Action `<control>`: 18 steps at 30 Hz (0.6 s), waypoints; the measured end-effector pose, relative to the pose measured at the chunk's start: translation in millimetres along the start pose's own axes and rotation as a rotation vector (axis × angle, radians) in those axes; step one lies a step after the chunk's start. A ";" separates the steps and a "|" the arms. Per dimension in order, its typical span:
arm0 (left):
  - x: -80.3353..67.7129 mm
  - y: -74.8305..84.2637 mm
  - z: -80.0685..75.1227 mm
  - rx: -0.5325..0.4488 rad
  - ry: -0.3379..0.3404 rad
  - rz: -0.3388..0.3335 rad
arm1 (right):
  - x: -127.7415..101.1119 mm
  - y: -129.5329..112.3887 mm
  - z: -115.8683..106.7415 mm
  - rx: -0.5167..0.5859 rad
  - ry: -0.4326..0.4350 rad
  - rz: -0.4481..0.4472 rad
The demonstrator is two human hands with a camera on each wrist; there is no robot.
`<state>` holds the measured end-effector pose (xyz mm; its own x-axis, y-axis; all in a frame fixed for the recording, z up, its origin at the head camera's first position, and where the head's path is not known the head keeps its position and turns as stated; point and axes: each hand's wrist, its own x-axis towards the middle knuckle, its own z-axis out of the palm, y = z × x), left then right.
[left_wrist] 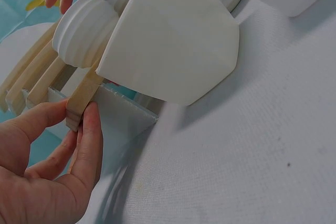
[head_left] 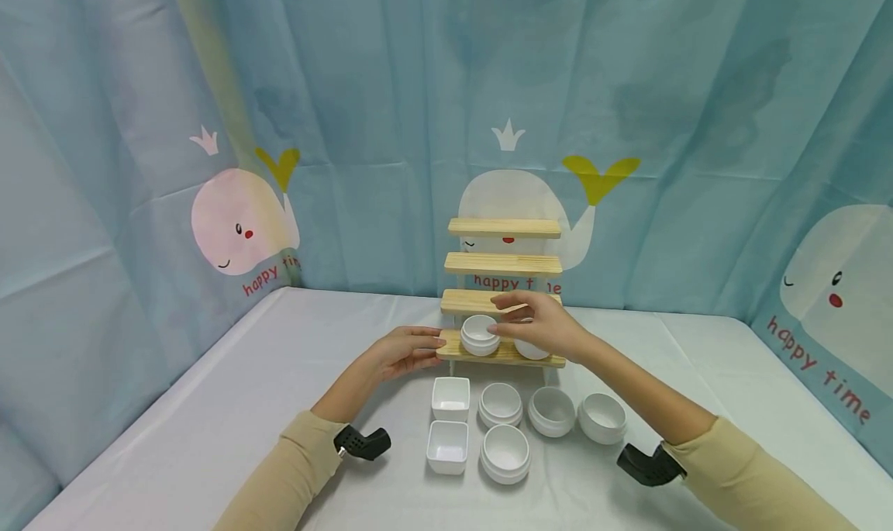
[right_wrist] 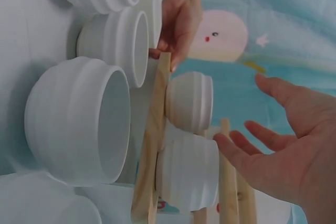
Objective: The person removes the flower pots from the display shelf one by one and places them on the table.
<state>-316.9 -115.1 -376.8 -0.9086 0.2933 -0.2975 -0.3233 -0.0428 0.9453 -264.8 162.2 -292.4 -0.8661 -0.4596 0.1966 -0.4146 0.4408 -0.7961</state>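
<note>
Two white round bowls sit side by side on the lowest step of the wooden stepped shelf (head_left: 504,283) at the bench's (head_left: 209,407) far middle. The left bowl (head_left: 480,334) is fully visible; the right bowl (head_left: 532,349) is mostly hidden under the right hand (head_left: 540,325). That hand hovers just above both, fingers spread and relaxed, gripping nothing, so it is the nearer one. The left hand (head_left: 408,351) pinches the left end of the bottom plank, thumb over, fingers under. The plank's long axis runs left-right across the person. Six more white bowls (head_left: 502,426) lie on the bench in front of the shelf.
</note>
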 end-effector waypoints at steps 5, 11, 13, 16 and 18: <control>-0.4 -0.3 0.1 -0.003 0.006 -0.008 | 8.1 -1.8 1.3 -0.004 -0.028 0.007; -0.6 0.2 -0.9 0.003 0.017 -0.014 | 15.3 -3.7 2.8 -0.022 -0.053 0.010; -0.3 0.2 -1.0 0.002 0.018 -0.014 | 17.5 -3.7 3.2 -0.027 -0.060 0.025; -0.1 0.4 -1.0 0.001 0.018 -0.017 | 21.0 -3.4 3.2 -0.038 -0.081 0.046; -0.4 0.5 -1.0 -0.003 0.018 -0.020 | 23.9 -3.3 3.1 -0.055 -0.101 0.055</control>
<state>-316.9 -116.1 -376.3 -0.9067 0.2767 -0.3183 -0.3420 -0.0406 0.9388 -283.2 147.4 -286.8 -0.8567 -0.5075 0.0928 -0.3843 0.5077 -0.7711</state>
